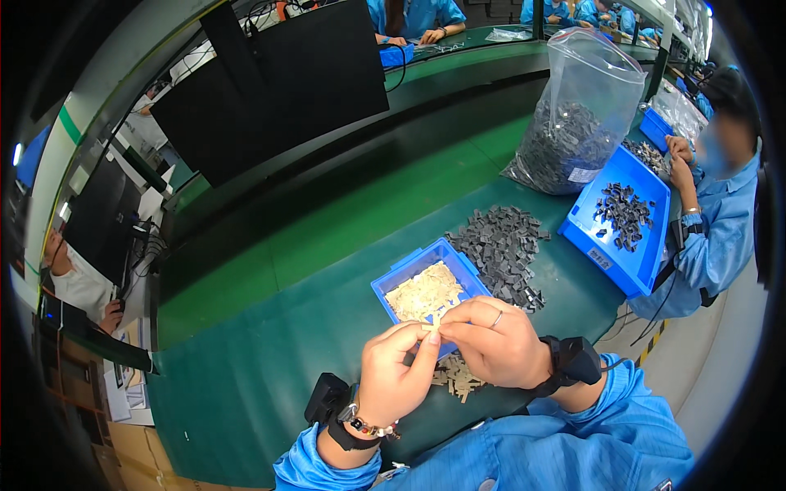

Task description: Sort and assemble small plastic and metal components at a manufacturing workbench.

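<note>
My left hand (397, 372) and my right hand (501, 345) meet over the near edge of a small blue bin (386, 288). Between the fingertips of both is a small pale yellow piece (431, 326), pinched and partly covered, its exact kind too small to tell. Inside the bin lies a heap of similar cream-coloured flat pieces (422, 293). Below my right hand, a loose pile of tan strip-like pieces (460, 378) spreads on the table, partly hidden by that hand. Just beyond the bin to the right sits a pile of dark grey small parts (501, 245).
A large clear bag (565, 135) of dark parts stands at the far right, beside a bigger blue tray (612, 262) with black pieces. A co-worker (716, 213) sits to the right. A black monitor (270, 98) hangs over the green table (246, 393).
</note>
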A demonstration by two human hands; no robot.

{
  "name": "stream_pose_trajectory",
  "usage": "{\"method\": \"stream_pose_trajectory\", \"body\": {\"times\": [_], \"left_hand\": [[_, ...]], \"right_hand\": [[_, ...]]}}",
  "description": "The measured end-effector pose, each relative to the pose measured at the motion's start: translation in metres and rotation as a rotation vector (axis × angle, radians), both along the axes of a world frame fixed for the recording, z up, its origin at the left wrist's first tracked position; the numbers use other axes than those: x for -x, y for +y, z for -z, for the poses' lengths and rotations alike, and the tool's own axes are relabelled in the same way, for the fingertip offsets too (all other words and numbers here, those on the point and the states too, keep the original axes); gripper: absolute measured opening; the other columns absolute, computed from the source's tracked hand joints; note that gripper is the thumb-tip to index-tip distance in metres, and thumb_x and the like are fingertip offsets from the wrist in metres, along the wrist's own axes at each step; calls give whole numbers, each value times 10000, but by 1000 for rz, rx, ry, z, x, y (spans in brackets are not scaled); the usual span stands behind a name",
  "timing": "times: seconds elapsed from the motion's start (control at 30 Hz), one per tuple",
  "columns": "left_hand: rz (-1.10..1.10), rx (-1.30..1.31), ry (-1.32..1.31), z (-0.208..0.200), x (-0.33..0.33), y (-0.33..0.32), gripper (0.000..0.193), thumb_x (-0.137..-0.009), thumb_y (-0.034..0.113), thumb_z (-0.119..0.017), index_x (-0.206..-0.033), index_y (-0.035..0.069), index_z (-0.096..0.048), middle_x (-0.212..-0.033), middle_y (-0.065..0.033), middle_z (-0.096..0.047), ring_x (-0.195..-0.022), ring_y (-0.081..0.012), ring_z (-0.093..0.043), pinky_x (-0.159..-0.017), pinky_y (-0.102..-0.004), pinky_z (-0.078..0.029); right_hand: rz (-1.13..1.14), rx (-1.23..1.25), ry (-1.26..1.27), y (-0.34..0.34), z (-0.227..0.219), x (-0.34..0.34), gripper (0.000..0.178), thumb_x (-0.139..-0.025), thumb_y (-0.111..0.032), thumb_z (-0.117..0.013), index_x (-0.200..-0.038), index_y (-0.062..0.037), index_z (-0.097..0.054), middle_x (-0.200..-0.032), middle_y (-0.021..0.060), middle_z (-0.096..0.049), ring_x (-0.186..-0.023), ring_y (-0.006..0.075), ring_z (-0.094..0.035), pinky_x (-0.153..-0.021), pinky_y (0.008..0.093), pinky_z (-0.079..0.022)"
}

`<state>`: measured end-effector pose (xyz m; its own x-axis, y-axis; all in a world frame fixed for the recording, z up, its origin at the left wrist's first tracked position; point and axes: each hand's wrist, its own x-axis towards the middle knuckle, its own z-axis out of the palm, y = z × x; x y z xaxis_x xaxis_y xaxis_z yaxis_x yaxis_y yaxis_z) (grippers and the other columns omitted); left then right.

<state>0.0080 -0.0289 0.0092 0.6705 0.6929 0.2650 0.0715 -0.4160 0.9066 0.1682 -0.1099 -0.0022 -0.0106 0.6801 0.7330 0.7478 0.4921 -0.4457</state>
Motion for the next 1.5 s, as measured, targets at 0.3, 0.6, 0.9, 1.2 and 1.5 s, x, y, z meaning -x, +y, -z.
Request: {"method": "stream_pose_trajectory", "body": {"times": [0.3, 0.6, 0.9, 1.2, 1.5], "left_hand": [[-30, 62, -46, 5, 1, 4, 57, -868, 0, -665, -883, -45, -696, -809, -98, -700, -747, -117, -646, -677, -245, -504], [44, -202, -115, 3, -3, 9, 59, -784, -51, -676, -825, -26, -710, -789, -115, -697, -710, -199, -661, -655, -279, -508], [83, -374, -102, 2, -4, 14, 47, -755, -32, -678, -792, -11, -699, -742, -102, -683, -656, -231, -646, -623, -310, -502], [65, -343, -40, 5, -1, 18, 17, -777, -12, -681, -787, -21, -691, -737, -118, -678, -658, -234, -653, -629, -310, -508], [31, -110, 129, 7, 1, 20, 72, -895, 16, -622, -872, -27, -675, -827, -103, -699, -743, -159, -660, -683, -275, -505]], "right_hand": [[-28, -12, 7, 1, -4, -1, 269, -704, 60, -689, -965, 5, -653, -944, 113, -663, -805, 284, -651, -719, 366, -549], [-68, 226, 313, -3, -5, 1, 133, -797, 60, -668, -925, 35, -693, -907, 168, -700, -822, 314, -693, -733, 356, -566], [-113, 220, 199, 1, 0, -5, 135, -797, 43, -644, -930, 31, -664, -903, 156, -681, -808, 335, -665, -723, 382, -546], [67, 190, 77, 6, 5, -8, 118, -767, 19, -649, -885, 11, -659, -826, 137, -656, -760, 319, -654, -725, 393, -534], [151, 206, 126, 13, 16, -14, 156, -795, 14, -621, -926, -3, -704, -864, 152, -688, -792, 329, -663, -690, 408, -539]]}}
